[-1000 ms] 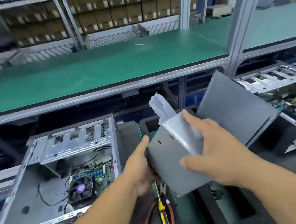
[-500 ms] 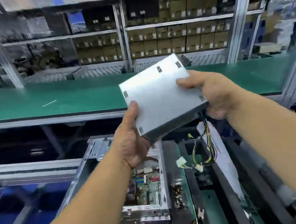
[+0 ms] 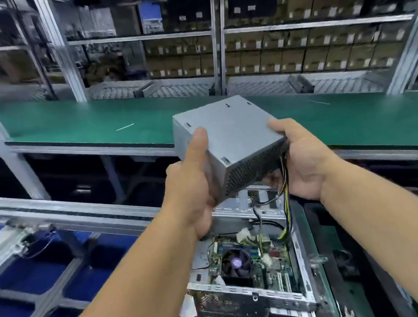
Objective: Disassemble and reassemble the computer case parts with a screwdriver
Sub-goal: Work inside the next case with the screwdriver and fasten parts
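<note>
between both hands, the power supply above the open case.

1. The light is even and bright, without hard shadows.
2. The shelves behind and the frame rails at left are smeared by motion blur.
3. Straight posts bend near the edges.
4. The power supply is fairly sharp, with soft glare on top.

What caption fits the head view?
Both hands hold a grey power supply above the open computer case.
</note>
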A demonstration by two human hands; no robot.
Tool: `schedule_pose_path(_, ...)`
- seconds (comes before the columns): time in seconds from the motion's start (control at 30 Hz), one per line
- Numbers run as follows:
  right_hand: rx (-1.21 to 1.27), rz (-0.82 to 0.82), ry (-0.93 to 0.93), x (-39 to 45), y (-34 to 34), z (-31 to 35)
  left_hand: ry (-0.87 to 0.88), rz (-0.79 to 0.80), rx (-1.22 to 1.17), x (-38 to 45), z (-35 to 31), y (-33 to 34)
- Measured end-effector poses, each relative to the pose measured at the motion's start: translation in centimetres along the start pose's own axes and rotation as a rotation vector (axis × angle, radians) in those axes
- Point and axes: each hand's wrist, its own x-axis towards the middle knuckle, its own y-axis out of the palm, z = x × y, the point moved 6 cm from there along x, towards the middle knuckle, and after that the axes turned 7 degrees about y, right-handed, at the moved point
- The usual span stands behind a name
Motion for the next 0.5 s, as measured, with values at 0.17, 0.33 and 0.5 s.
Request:
schedule_pose_path(0.17, 0.036, 0.031, 0.248, 3.8, 0.6, -2.2, 0.501, 0.127, 0.833, 1.5, -3.6, -7.0)
schedule_pose_path(0.33, -0.138, 0.066, 0.405, 5.7, 0.5, -4.1, 0.887, 0.4, 1.608, 1.4, -3.3, -5.6)
schedule_pose_path(0.5, -0.334, 0.194, 0.564, 6.7, 0.2, -5.9, 0.925, 0.499, 1.638, 1.4, -3.4, -3.4)
